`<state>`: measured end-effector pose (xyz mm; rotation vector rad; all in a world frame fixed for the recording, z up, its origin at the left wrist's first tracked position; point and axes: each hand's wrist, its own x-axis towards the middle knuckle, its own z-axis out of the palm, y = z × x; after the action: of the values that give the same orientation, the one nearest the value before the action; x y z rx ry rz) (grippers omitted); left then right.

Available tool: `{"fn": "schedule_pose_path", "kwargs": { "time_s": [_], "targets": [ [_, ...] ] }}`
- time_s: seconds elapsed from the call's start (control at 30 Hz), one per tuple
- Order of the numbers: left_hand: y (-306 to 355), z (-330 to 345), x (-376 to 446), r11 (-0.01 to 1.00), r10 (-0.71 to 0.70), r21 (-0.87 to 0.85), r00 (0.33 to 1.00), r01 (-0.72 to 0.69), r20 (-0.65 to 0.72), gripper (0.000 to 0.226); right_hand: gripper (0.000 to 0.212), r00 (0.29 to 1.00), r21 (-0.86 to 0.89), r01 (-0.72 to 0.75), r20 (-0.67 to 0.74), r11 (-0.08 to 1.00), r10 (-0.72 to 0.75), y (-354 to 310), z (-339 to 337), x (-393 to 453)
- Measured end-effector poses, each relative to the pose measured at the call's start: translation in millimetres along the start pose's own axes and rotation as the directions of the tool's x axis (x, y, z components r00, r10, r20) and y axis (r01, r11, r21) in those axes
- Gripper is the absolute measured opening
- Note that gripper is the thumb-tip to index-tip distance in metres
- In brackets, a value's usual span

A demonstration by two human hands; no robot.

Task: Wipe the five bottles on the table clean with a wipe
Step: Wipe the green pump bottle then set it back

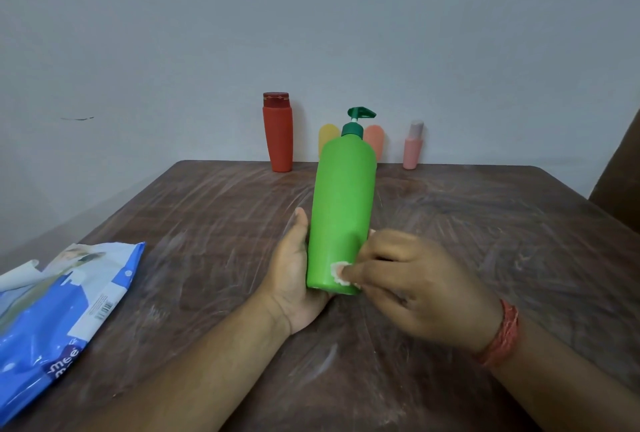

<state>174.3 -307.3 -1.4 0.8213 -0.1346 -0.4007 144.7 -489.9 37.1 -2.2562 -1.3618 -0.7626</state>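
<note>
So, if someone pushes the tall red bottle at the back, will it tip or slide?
The red bottle probably tips: it looks tall, narrower at the bottom, with a heavy-looking cap on top. The plastic-covered table seems smooth, so a low push might slide it.

Pump bottle (341, 210): bright green body, dark green pump head w/ white stem.
Wipe (340, 272): white.
Tall bottle (278, 134): red-orange, dark red cap w/ thin gold trim.
Small bottle (328, 135): yellow.
Small bottle beside it (375, 139): peach-orange.
Slim bottle (412, 147): pink, paler lilac-pink cap.
Wipes pack (59, 314): blue + white, white lettering, barcode patch.
Tabletop (485, 224): dark brown wood grain, whitish smear streaks.
Wrist thread (504, 334): red-orange.
Wall (311, 16): pale grey-blue.
</note>
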Motion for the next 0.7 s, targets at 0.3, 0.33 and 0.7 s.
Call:
{"fn": "schedule_pose_path", "kwargs": {
  "time_s": [0.3, 0.33, 0.7],
  "targets": [
    [-1, 4, -6, 0.969, -0.206, 0.174, 0.959, 0.173, 0.192, 0.073, 0.016, 0.75, 0.017, -0.444, -0.539, 0.896, 0.383, 31, -11, -2],
    [-1, 4, -6, 0.963, -0.228, 0.195, 0.952, 0.189, 0.204, 0.073, 0.017, 0.697, 0.056, -0.474, -0.585, 0.879, 0.414, 37, -16, -3],
    [0, 2, -5, 0.983, -0.152, 0.126, 0.975, 0.132, 0.162, 0.072, 0.018, 0.798, 0.143, -0.393, -0.438, 0.909, 0.414, 26, -9, -6]
  ]
}}
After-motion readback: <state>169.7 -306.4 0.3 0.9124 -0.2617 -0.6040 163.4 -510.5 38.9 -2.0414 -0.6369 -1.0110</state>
